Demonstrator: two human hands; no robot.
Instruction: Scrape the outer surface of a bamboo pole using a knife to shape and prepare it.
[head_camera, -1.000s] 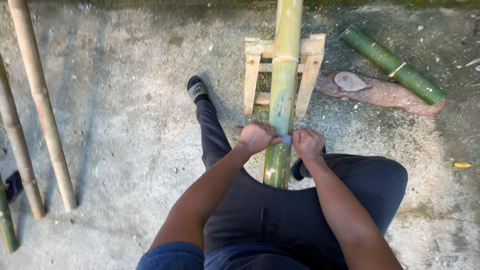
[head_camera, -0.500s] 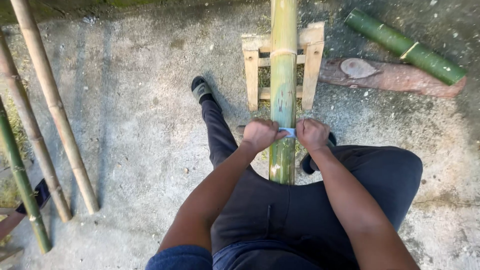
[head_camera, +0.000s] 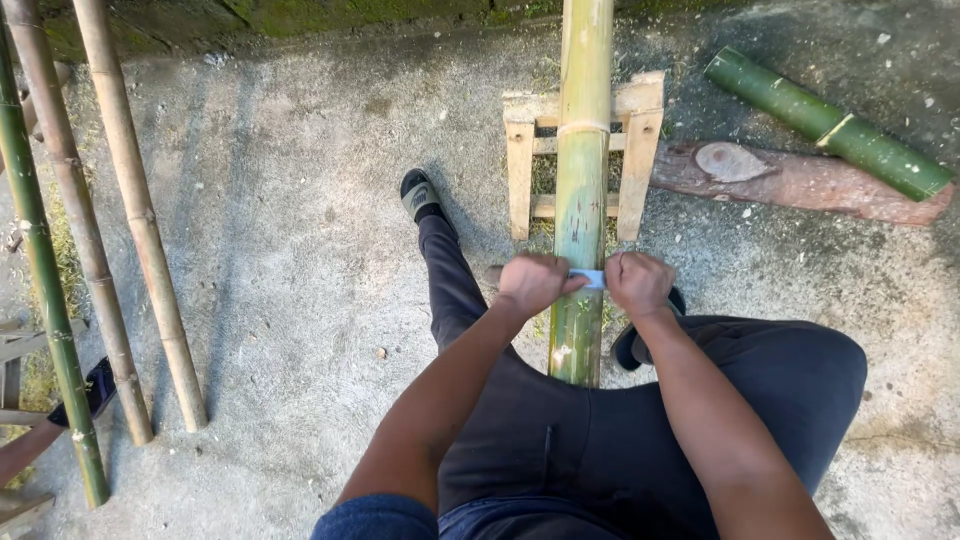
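Two hands are closing as fists on a short blue-grey tool (head_camera: 588, 278) lying crosswise over the long bamboo pole (head_camera: 580, 200): the left hand (head_camera: 535, 283) is gripping one end, the right hand (head_camera: 637, 283) the other, each grip clenched tight around its end of the tool, so the pull is spreading evenly across the stalk. The pole is running from between the person's thighs up over a small wooden stand (head_camera: 630, 150), which is propping it off the concrete floor (head_camera: 290, 250). Both forearms are reaching forward, wrists level, knuckles up. A cut green bamboo piece (head_camera: 825, 122) and a log (head_camera: 790, 180) are lying to the right; spare poles (head_camera: 120, 200) are resting at left.
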